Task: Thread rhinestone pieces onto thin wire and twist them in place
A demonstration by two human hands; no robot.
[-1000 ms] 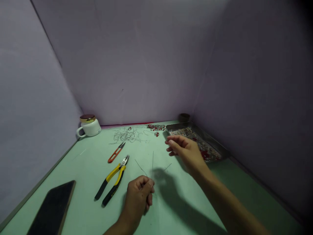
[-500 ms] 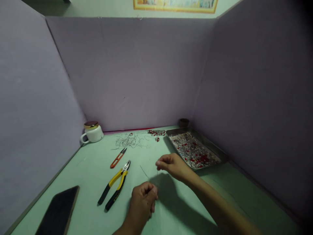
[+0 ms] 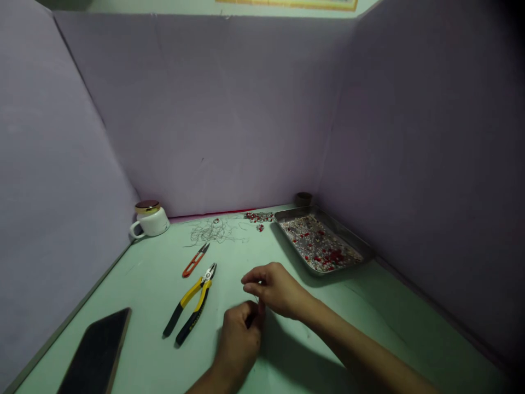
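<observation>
Steel-nosed pliers with yellow-and-black handles (image 3: pixel 202 294) — then left hand (image 3: pixel 241 335), thin grey wire (image 3: pixel 257 299), right hand (image 3: pixel 281 289).
The left fingertips pinch the wire, which shows between the two hands; whether the right thumb and fingers grip it, I cannot tell. A firm left pinch and light right-hand movements should keep so fine a strand from kinking — lettering (image 3: pixel 196 322) marks one plier handle, too small to read.
</observation>
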